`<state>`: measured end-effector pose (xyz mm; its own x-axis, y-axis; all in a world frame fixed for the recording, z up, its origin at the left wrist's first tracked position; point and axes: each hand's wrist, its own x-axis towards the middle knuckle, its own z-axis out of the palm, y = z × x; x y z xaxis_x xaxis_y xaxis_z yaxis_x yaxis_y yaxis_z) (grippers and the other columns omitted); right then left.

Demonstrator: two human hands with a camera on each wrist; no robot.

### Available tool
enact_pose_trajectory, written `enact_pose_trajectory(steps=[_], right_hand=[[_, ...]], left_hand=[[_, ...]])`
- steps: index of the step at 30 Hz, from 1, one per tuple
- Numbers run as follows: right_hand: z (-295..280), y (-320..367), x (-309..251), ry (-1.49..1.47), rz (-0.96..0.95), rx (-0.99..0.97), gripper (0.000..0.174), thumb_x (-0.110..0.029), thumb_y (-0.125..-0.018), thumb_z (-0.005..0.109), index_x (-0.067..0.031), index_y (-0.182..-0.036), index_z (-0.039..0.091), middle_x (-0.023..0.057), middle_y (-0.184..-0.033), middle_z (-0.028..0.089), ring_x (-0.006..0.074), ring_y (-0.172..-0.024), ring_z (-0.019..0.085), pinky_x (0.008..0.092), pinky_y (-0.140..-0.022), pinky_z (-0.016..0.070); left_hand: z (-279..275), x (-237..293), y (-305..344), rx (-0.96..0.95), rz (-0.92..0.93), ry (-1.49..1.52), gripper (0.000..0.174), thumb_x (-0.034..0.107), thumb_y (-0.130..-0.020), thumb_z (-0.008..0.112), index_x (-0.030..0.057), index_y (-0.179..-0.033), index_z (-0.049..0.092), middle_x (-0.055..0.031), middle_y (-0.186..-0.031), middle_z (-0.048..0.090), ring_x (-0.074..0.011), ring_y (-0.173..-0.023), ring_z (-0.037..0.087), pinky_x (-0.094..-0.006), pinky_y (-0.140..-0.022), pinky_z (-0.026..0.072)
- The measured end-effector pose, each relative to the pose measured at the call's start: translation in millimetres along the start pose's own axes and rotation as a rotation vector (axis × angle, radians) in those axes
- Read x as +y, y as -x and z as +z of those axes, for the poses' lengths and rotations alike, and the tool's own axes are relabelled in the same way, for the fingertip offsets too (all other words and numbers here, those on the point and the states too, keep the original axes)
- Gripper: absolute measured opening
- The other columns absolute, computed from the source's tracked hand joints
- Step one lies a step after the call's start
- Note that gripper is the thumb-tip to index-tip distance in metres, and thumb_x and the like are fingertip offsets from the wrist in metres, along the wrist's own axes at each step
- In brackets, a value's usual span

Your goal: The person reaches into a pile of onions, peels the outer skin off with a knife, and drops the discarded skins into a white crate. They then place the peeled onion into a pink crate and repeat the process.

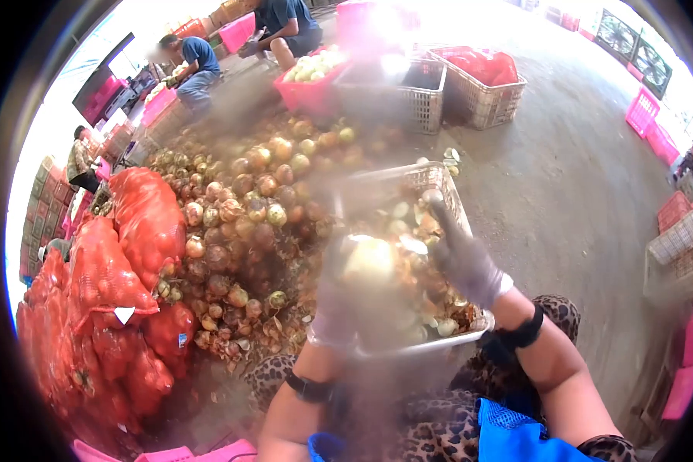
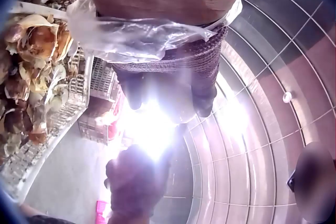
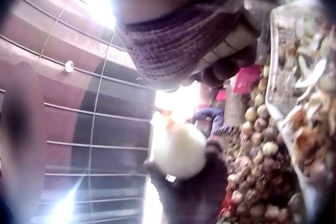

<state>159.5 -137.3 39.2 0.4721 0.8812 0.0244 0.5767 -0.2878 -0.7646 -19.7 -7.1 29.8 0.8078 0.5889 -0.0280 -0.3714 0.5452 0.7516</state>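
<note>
White peeled onion (image 3: 178,150) sits gripped by the blurred left hand (image 1: 333,308) — right hand (image 1: 466,266) smeared, grip unclear.

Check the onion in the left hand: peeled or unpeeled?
Peeled: the onion held by the left hand shows smooth white flesh, unlike the brown-skinned onions in the pile.

Grey concrete floor (image 1: 570,200) carried everything. A loose heap of brown-skinned onions (image 1: 246,215) lay on it at centre-left, touching stacked red mesh sacks of onions (image 1: 123,269) at the left. Beyond the heap stood a pink plastic crate of peeled onions (image 1: 312,85) and white lattice plastic crates (image 1: 408,96). More pink crates (image 1: 651,123) stood far right.
</note>
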Motion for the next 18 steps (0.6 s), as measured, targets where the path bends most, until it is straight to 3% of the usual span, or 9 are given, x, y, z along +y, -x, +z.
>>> enact_pose_trajectory(steps=[1,4,5,9,10,13,15,17,18], right_hand=[[3.1,7.2,-13.3,0.068,-0.348,0.091,0.072,-0.012,-0.087,0.060,-0.0096,-0.148,0.023,0.0176,-0.095,0.064,0.0257,-0.069,0.064,0.0361,-0.068,0.0524],[16.9,17.0,-33.6,0.057,-0.605,0.071,0.058,-0.013,-0.084,0.060,-0.0098,-0.136,0.035,0.0189,-0.106,0.060,0.0265,-0.084,0.065,0.0353,-0.069,0.0525],[11.1,20.0,-38.4,0.132,-0.475,-0.073,0.045,-0.014,-0.081,0.060,-0.0052,-0.124,0.048,0.0168,-0.111,0.057,0.0250,-0.089,0.063,0.0315,-0.069,0.0531],[31.3,9.0,-2.5,0.425,-0.648,0.141,0.035,-0.015,-0.080,0.060,-0.0010,-0.112,0.061,0.0142,-0.116,0.055,0.0221,-0.094,0.061,0.0260,-0.068,0.0532],[31.0,2.9,9.9,0.341,-0.563,0.127,0.037,-0.017,-0.083,0.058,-0.0014,-0.116,0.058,0.0132,-0.113,0.057,0.0215,-0.092,0.062,0.0269,-0.069,0.0533],[10.8,-14.9,29.3,-0.462,0.358,0.014,0.042,-0.022,-0.091,0.053,-0.0027,-0.129,0.049,0.0102,-0.102,0.064,0.0195,-0.085,0.064,0.0296,-0.072,0.0535],[-9.0,-16.4,14.0,-0.221,0.579,-0.100,0.043,-0.025,-0.096,0.052,-0.0069,-0.134,0.047,0.0109,-0.095,0.066,0.0232,-0.082,0.065,0.0340,-0.070,0.0537],[1.0,-12.8,5.9,0.522,0.314,-0.045,0.046,-0.028,-0.094,0.054,-0.0102,-0.136,0.045,0.0161,-0.097,0.067,0.0309,-0.084,0.066,0.0403,-0.072,0.0536],[8.6,-8.9,24.4,0.545,0.222,-0.067,0.048,-0.028,-0.093,0.054,-0.0115,-0.137,0.044,0.0189,-0.099,0.066,0.0335,-0.087,0.065,0.0424,-0.074,0.0528]], left_hand=[[-0.8,-1.3,-1.5,0.024,0.027,-0.052,0.104,0.023,-0.060,0.087,0.0062,-0.144,0.028,-0.0135,-0.122,0.055,-0.0251,-0.111,0.057,-0.0376,-0.093,0.0513],[8.2,-2.9,0.4,0.044,0.009,-0.114,0.112,0.036,-0.056,0.089,0.0033,-0.143,0.026,-0.0133,-0.121,0.055,-0.0244,-0.105,0.059,-0.0364,-0.089,0.0532],[11.1,-1.0,1.5,0.034,-0.019,-0.113,0.114,0.039,-0.055,0.089,0.0025,-0.142,0.027,-0.0132,-0.120,0.055,-0.0243,-0.104,0.060,-0.0362,-0.089,0.0534],[-3.3,-9.4,-1.3,0.097,0.041,-0.373,0.113,0.042,-0.054,0.089,0.0004,-0.141,0.029,-0.0114,-0.120,0.054,-0.0240,-0.107,0.059,-0.0357,-0.090,0.0530],[-6.5,-10.2,-1.5,0.080,0.052,-0.379,0.111,0.037,-0.055,0.088,0.0011,-0.141,0.029,-0.0113,-0.120,0.054,-0.0239,-0.108,0.058,-0.0358,-0.091,0.0528],[-6.9,-8.9,-0.2,-0.019,0.078,-0.343,0.105,0.022,-0.057,0.086,0.0044,-0.143,0.028,-0.0113,-0.122,0.054,-0.0235,-0.112,0.056,-0.0361,-0.093,0.0520],[1.9,-10.4,2.2,-0.033,0.180,-0.339,0.103,0.010,-0.056,0.081,0.0078,-0.145,0.028,-0.0124,-0.125,0.052,-0.0235,-0.114,0.055,-0.0368,-0.094,0.0518],[-0.8,-8.6,-0.2,-0.090,0.294,-0.305,0.098,-0.001,-0.059,0.073,0.0133,-0.146,0.030,-0.0131,-0.131,0.050,-0.0225,-0.113,0.055,-0.0329,-0.089,0.0536],[1.5,-0.9,2.7,-0.038,0.310,-0.483,0.095,-0.002,-0.061,0.071,0.0124,-0.146,0.030,-0.0129,-0.132,0.050,-0.0215,-0.110,0.056,-0.0311,-0.086,0.0538]])
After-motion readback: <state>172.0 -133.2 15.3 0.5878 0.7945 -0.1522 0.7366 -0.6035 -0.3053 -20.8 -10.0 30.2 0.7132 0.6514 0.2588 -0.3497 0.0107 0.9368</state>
